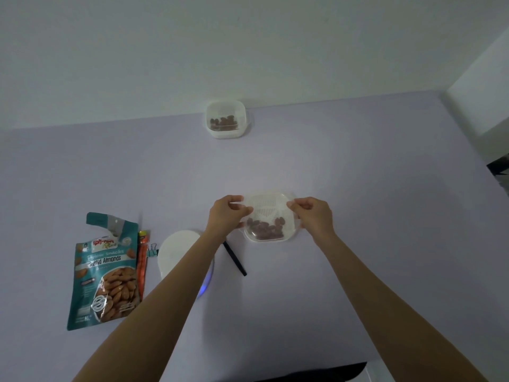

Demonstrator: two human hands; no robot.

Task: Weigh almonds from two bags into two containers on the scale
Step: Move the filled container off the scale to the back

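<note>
A clear plastic container [271, 216] with brown almonds in it is held over the table's middle, tilted toward me. My left hand [227, 213] pinches its left rim and my right hand [312, 213] pinches its right rim. A second container [225, 119] with almonds stands at the table's far edge by the wall. The round white scale [179, 252] lies near left of the held container, partly hidden by my left forearm, with a blue glow at its near edge. A teal almond bag [106, 274] lies flat at the left, its top torn open. An orange bag [142, 260] lies beside it.
A black stick-like object [234, 257] lies on the lilac table [358, 244] between the scale and the held container. A teal binder clip [152, 250] sits beside the orange bag. The wall is close behind the far container. The table's near edge shows at the bottom.
</note>
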